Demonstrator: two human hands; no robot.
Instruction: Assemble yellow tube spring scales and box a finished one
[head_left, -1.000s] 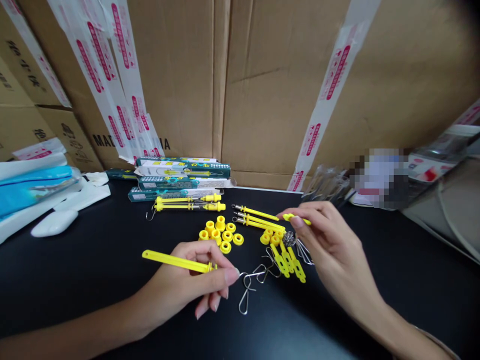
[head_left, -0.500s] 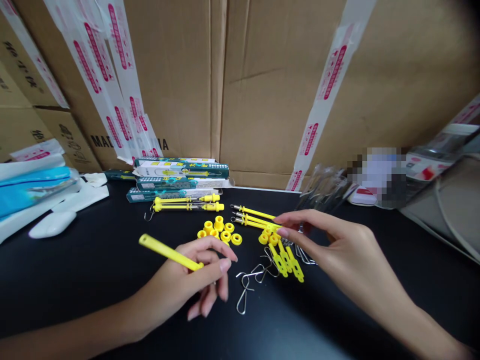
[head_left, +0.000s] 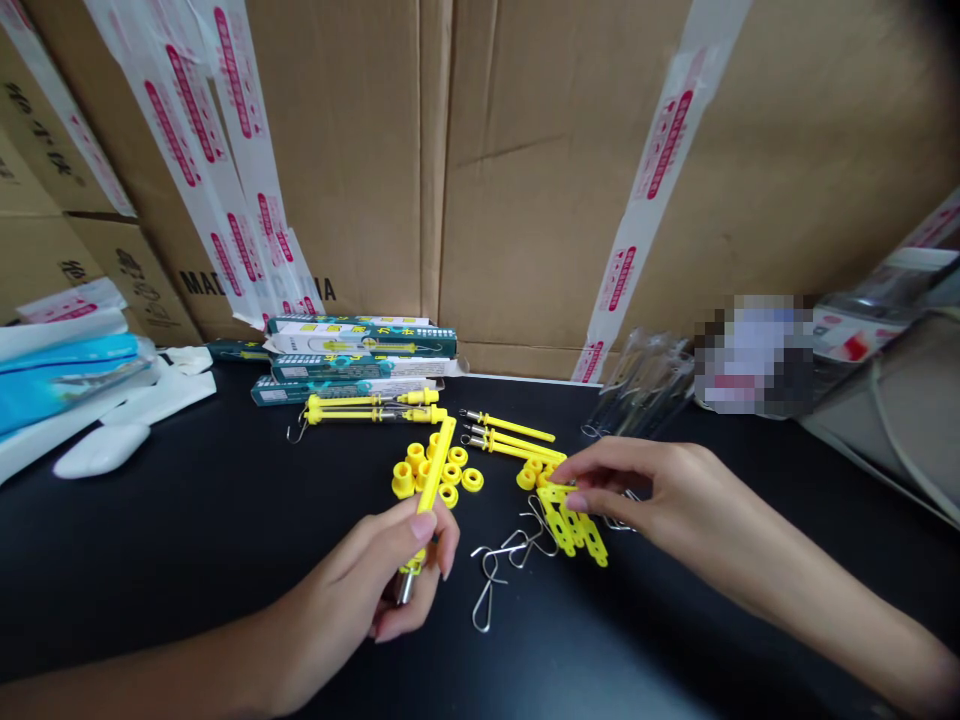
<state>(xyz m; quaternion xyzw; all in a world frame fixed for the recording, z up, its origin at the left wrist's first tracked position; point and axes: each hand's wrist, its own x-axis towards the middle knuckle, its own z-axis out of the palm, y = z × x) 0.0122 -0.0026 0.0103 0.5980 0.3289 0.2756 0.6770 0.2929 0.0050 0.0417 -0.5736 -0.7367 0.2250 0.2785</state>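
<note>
While our left hand pinches a yellow rod between thumb and curled fingers, held over the black table, we lose part of its shaft behind the thumb, and its metal end just peeks out among the fingers. We've got its long axis slanting away from us: flat yellow tip up and a little right, metal end down toward us.

Across to our right hand, thumb and forefinger pinching a yellow tab that lies roughly left to right, our fingertips covering its right end. Just beneath, we count three flat tabs, slotted ends toward us. Further out, three slim rods lie side by side, metal tips left; four flat rings show, with taller collars partly hidden behind our rod. Those wire clips tangle too much to count.

At the back, two assembled tools lie before four stacked boxes; a pixelated patch on the right defeats us.
</note>
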